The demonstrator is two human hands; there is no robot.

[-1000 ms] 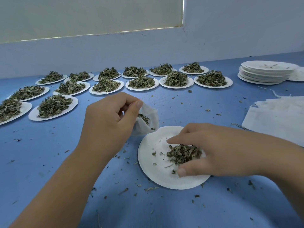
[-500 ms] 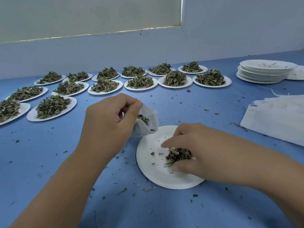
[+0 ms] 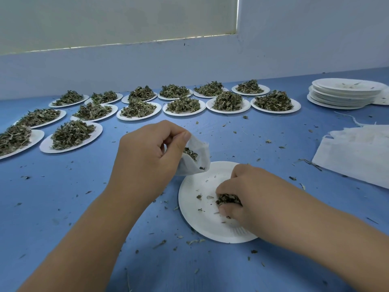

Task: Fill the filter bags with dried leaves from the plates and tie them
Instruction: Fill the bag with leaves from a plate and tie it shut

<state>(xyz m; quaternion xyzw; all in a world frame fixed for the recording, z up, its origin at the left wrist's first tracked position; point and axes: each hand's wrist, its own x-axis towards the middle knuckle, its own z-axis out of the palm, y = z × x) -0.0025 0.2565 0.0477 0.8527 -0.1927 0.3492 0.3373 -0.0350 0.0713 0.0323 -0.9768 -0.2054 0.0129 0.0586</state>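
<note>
While our left hand (image 3: 147, 157) holds the bag (image 3: 201, 165) up just above the tabletop (image 3: 84, 197), its thumb and fingers (image 3: 181, 142) pinch the near rim so that the mouth gapes toward the right, and we see a few leaves (image 3: 190, 153) lying inside. The bag's lower edge hangs at the far left rim of the plate (image 3: 202, 220); we cannot tell whether the two touch. That plate lies flat in front of us, near the middle of the tabletop. Our right hand (image 3: 248, 194) is down on it, knuckles up, with the fingers curled tight around a clump (image 3: 228, 200) of dried leaves and the thumb tucked in beside it. Only small scraps (image 3: 199, 196) lie on the rest of the plate's white surface. Crumbs (image 3: 195, 241) are scattered over the blue tabletop round the plate and farther out. To the right lie the spare bags (image 3: 362, 157), a flat white pile with a loose thread (image 3: 349, 118) at its far edge. Beyond them, at the far right, stands a stack (image 3: 345, 93) of empty plates. Across the back and curving down the left side we count two rows of heaped plates (image 3: 228, 101), each bearing a mound of leaves, well apart from our hands. Behind them rises a pale wall (image 3: 294, 49)
</note>
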